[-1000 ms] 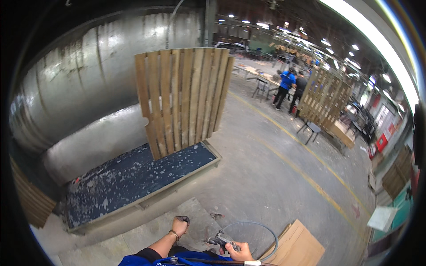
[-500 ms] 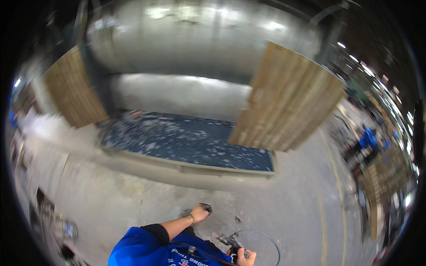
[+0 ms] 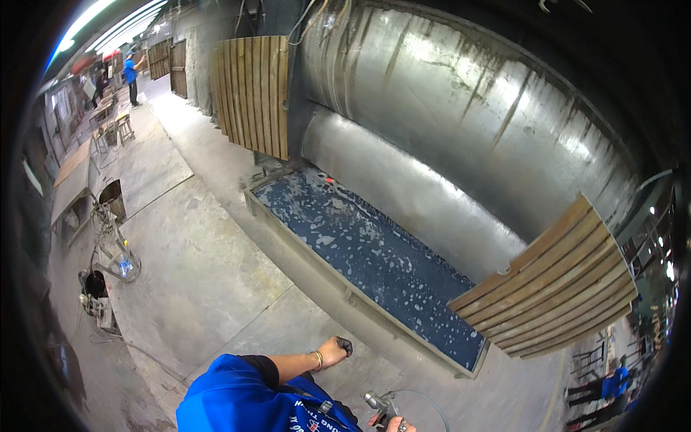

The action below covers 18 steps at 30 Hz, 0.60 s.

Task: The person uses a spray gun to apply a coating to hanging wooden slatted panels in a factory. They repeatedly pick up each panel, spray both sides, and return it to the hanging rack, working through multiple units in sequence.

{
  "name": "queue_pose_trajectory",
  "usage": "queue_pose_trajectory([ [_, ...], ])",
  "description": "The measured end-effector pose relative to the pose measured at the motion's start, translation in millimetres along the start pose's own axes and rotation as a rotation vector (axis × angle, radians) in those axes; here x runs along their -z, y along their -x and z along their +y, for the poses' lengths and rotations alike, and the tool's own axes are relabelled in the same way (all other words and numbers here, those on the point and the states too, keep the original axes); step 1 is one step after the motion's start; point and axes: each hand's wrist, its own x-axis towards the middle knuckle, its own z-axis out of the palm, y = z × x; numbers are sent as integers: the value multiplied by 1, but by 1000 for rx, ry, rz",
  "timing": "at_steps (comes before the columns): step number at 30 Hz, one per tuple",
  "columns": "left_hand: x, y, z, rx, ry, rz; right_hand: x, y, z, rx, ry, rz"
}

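Note:
My right hand [image 3: 400, 425] is low in the head view, wrapped round the handle of a metal spray gun [image 3: 379, 405]. A thin grey hose [image 3: 433, 400] loops out to the right beside the gun. Further left and forward, my left hand [image 3: 333, 352] is closed, its fingers curled and dark at the tips. Whether the dark patch is a covering, a stain or something held, I cannot tell. Ahead of both hands lies a long low trough [image 3: 351, 294] of dark blue liquid with pale foam patches, and a small orange-red thing [image 3: 329, 181] at its far end.
Behind the trough rises a large curved metal sheet [image 3: 461, 93]. Slatted wooden panels stand at its left [image 3: 252, 93] and right [image 3: 554, 288]. At left are a table [image 3: 72, 176], a bucket [image 3: 111, 198] and a dark pot [image 3: 93, 283]. Other people in blue work far left [image 3: 131, 75] and right [image 3: 614, 384].
My view has swung left, bringing the aisle and tables at the left into sight. The trough now runs diagonally. The spray gun stays in my right hand, and my left hand stays closed.

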Motion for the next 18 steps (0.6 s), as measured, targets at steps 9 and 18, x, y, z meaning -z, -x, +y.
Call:
queue_pose_trajectory([
  [9,30,-60,22,-16,148,-76,-34,-51,-2,6,105,34],
  [18,93,-98,18,-153,279,-44,-88,-100,-39,-24,212,-37],
])
